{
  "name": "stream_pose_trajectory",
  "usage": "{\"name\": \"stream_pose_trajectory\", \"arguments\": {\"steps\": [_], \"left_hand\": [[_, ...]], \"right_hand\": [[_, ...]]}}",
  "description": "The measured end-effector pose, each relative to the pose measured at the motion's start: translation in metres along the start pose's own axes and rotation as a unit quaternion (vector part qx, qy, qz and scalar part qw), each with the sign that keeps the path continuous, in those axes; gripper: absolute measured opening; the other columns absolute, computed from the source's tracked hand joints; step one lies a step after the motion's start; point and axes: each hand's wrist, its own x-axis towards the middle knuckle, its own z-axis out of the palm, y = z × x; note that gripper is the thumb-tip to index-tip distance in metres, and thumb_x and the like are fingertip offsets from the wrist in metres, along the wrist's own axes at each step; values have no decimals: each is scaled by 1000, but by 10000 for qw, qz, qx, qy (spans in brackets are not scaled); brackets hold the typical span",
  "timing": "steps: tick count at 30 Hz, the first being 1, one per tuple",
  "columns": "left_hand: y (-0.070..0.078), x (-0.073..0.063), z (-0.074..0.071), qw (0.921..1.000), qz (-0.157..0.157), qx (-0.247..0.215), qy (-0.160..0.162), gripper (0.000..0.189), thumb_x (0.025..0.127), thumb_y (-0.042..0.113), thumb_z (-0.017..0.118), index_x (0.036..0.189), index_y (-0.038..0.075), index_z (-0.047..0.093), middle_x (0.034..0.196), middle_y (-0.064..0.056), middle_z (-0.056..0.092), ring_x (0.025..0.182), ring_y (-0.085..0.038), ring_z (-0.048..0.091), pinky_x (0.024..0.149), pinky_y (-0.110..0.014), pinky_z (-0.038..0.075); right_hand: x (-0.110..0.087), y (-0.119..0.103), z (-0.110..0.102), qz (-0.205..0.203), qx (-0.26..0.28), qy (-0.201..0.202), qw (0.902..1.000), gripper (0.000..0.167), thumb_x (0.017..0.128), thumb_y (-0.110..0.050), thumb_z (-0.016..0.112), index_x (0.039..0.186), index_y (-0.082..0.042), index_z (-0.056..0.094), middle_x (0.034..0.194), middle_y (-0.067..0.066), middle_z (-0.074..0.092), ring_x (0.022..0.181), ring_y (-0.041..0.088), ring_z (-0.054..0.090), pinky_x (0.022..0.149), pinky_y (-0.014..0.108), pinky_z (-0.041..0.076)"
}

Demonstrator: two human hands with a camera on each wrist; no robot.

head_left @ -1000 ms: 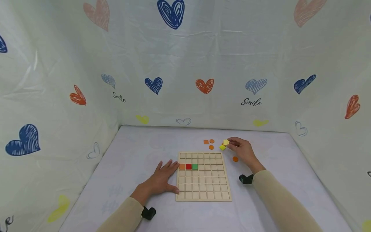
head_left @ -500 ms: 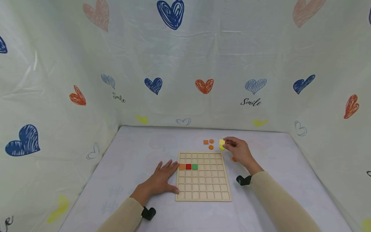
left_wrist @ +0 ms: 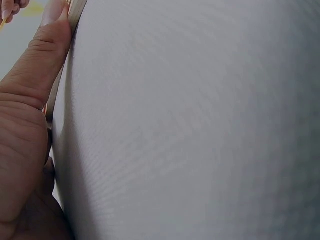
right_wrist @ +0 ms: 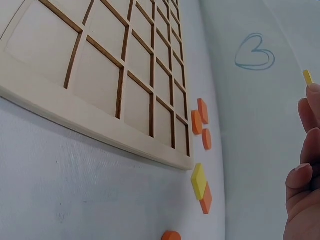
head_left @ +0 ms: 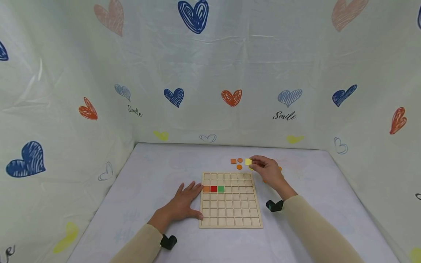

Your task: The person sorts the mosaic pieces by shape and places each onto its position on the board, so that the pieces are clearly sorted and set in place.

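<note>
A wooden grid board point(head_left: 231, 201) lies on the table. One of its rows holds an orange square tile point(head_left: 206, 189), a red square tile point(head_left: 213, 189) and a green square tile point(head_left: 221, 189). My left hand point(head_left: 181, 204) rests against the board's left edge, fingers spread and straight, thumb at the rim. Beyond the board's far right corner, my right hand point(head_left: 268, 171) pinches a yellow square tile point(head_left: 248, 161) above the table. In the right wrist view only the thin edge of this tile shows at the fingertips.
Past the board's far edge lie an orange square tile point(head_left: 233, 161) and two orange discs point(head_left: 239, 167). A yellow tile point(right_wrist: 199, 181) partly covers an orange tile point(right_wrist: 206, 199) near the board's corner. Another orange disc point(right_wrist: 171, 235) lies closer. A heart-printed curtain point(head_left: 210, 73) surrounds the table.
My right hand has moved a little left, carrying the pinched yellow square tile toward the orange pieces. My left hand has stayed in place at the board.
</note>
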Motion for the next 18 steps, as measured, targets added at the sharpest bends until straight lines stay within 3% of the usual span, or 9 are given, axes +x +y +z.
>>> {"name": "stream_pose_trajectory", "arguments": {"steps": [11,18], "left_hand": [[1,0,-1,10000,-3,-12,1,121,72,66,88,166,12,33,173,-5,33,164,-30,19,134,-59,5],[1,-1,-1,10000,26,-25,20,121,72,64,89,166,11,34,172,-6,34,164,-31,19,133,-60,6]], "right_hand": [[-5,-4,11,-26,138,4,9999,26,96,-10,79,121,-7,76,103,10,75,90,18,66,72,16,57],[-9,-5,19,5,258,-212,9994,25,96,-11,78,120,-6,76,99,9,74,86,17,65,71,19,57]]}}
